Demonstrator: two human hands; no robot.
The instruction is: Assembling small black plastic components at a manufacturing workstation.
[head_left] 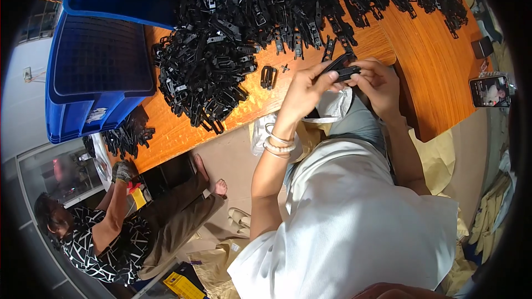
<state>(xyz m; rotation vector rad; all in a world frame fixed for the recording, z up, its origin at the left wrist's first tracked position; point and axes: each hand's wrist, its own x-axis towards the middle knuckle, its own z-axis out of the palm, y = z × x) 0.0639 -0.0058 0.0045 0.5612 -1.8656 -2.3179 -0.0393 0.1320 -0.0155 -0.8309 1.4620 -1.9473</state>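
My left hand (305,91), with bracelets at the wrist, has its thumb and fingers closed on a long black plastic clip-like part (348,72). My right hand (379,84) pinches the other end of the same part. A second black strip runs along the upper side of it; whether the two are joined I cannot tell. Both hands are just off the front edge of the wooden table (288,86), above my lap. On the table left of my hands lie a black looped part (269,77) and a tiny cross-shaped piece (285,68).
A large heap of black plastic parts (210,72) covers the table's back and left. Blue plastic crates (100,66) stand at the left. A co-worker (111,227) with gloved hands sits at the table's far left end. A phone (490,91) is mounted at the right.
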